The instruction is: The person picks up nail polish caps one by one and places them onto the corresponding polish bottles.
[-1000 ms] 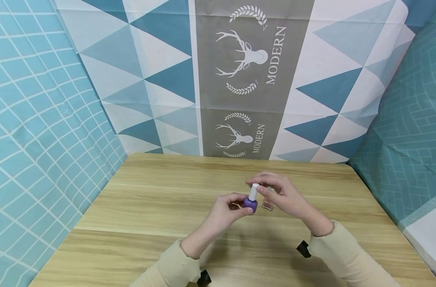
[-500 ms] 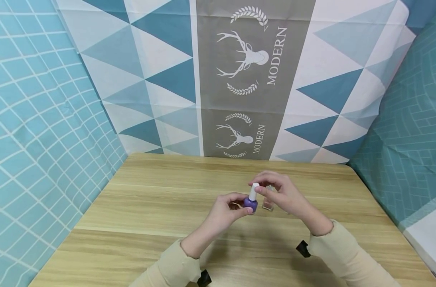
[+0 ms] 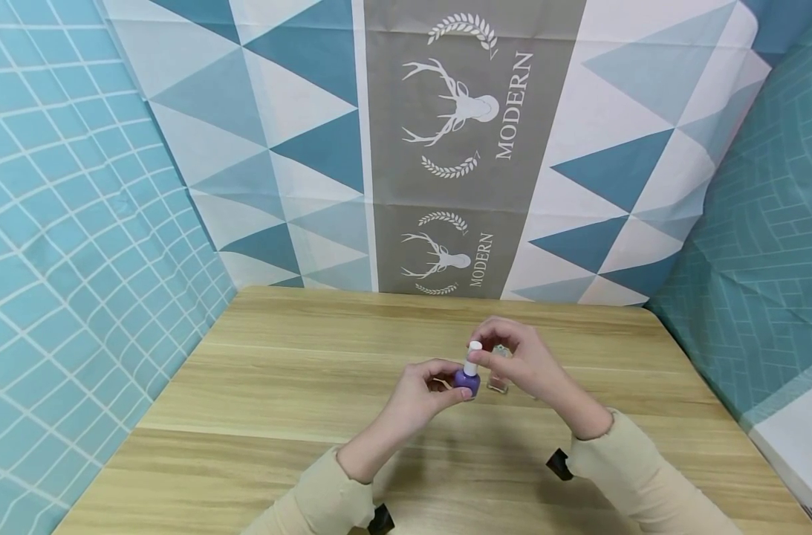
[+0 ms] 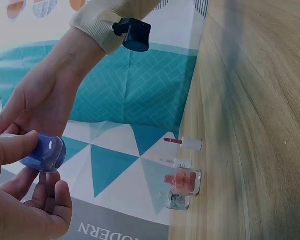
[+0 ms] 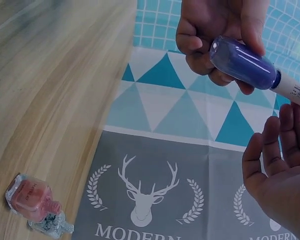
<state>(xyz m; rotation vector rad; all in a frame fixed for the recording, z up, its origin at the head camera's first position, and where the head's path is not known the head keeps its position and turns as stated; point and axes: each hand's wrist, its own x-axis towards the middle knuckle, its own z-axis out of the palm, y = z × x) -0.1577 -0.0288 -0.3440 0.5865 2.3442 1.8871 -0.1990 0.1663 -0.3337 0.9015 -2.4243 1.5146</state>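
My left hand [image 3: 415, 390] grips a purple nail polish bottle [image 3: 468, 380] between thumb and fingers, tilted above the table. My right hand [image 3: 522, 360] pinches its white cap [image 3: 473, 358] from above. In the right wrist view the cap still sits at the bottle's neck, with a short purple band between them. Just behind the hands, a pink nail polish bottle [image 4: 186, 181] and a clear glitter nail polish bottle [image 4: 177, 201] stand uncapped, close together. Beside them two white brush caps [image 4: 191, 144] stand on the table, brushes pointing up; one brush is pink.
The wood-grain table [image 3: 258, 401] reaches to a patterned back cloth [image 3: 312, 148]. Blue tiled cloth [image 3: 58, 223] hangs at the left and teal cloth [image 3: 767, 223] at the right. A white object [image 3: 800, 431] shows beyond the right edge.
The right hand's fingers and wrist have shifted slightly around the white cap, the thumb now lower across it. More of the bottles behind shows. The left hand and purple bottle stay nearly still.
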